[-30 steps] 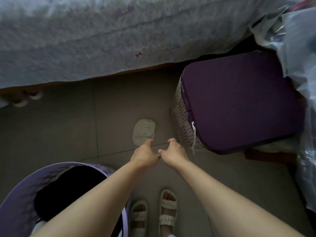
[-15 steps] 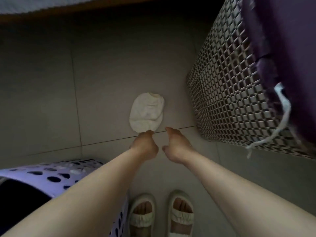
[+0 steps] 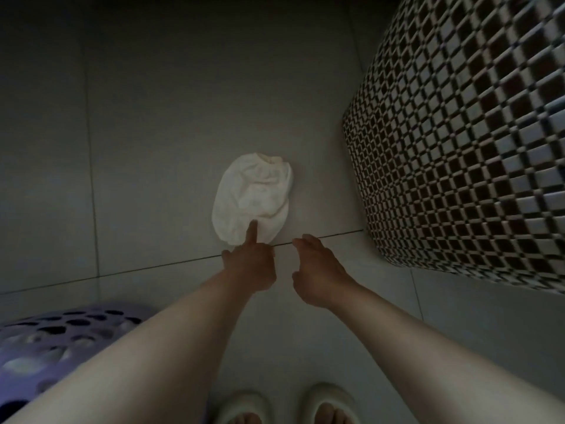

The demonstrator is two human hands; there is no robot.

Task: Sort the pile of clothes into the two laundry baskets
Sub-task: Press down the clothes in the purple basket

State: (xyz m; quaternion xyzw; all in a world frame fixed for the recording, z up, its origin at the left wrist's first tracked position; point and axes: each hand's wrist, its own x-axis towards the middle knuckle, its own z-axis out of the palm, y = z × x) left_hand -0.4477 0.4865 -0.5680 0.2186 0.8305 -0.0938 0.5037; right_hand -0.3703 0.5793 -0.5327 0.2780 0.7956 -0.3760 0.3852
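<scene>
A small crumpled white garment (image 3: 252,197) lies on the grey tiled floor. My left hand (image 3: 249,261) reaches down to it, with the forefinger stretched out over its near edge and the other fingers curled under; it holds nothing. Just to the right, my right hand (image 3: 315,270) hovers over the floor with loosely curled fingers, a little short of the garment. A lilac laundry basket (image 3: 46,338) with round holes stands at the lower left. A lattice-walled white basket (image 3: 458,148) fills the right side.
My two feet in pale sandals (image 3: 284,405) stand at the bottom edge. A dark grout line (image 3: 153,266) crosses the floor under my hands. Bare tiles stretch to the left of the garment and beyond it.
The view has dropped much closer to the floor. Both hands have gone down toward the white garment, and my left forefinger now reaches its near edge.
</scene>
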